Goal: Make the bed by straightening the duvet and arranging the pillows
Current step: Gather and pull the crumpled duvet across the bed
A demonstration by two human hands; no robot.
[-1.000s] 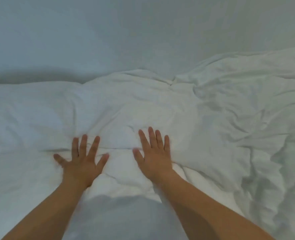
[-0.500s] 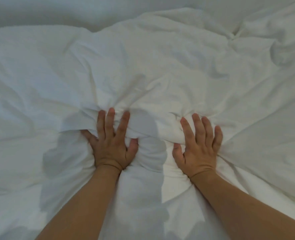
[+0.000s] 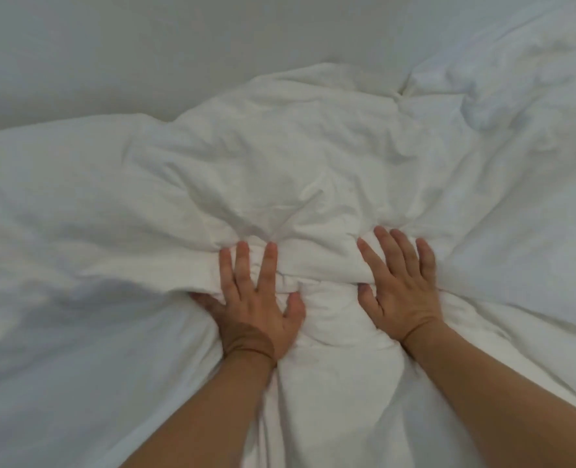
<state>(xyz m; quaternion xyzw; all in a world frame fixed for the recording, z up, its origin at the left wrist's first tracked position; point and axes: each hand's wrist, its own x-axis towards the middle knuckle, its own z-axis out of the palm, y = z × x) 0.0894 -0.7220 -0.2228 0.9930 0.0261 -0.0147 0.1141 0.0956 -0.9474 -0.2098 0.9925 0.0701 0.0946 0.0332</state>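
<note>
The white duvet (image 3: pixel 313 170) lies rumpled across the bed and fills most of the head view, from the left edge to the right edge and down to the bottom. Its surface is creased all over, with a raised, bunched ridge of fabric running crosswise in the lower middle, and a thick fold dropping from that ridge toward the viewer between the two forearms. A tighter knot of wrinkles sits further back on the right, where two swells of the duvet meet.

The left hand (image 3: pixel 256 309) lies palm down on the near side of the ridge. Its fingers (image 3: pixel 268 265) reach up over the bunched fabric, spread apart and only slightly bent, while its thumb presses into the fold beside it and cloth bulges up between the fingers. The right hand (image 3: pixel 398 292) lies just to the right, apart from the left, also palm down, with its fingers fairly straight and close together over the top of the ridge and its thumb tucked against the fabric below. Whether either hand truly pinches the cloth or only presses it cannot be told.

Beyond the duvet, at the top left, a smooth, pale sheet (image 3: pixel 127 55) stretches flat, with a shadowed line where the duvet's far edge meets it.
</note>
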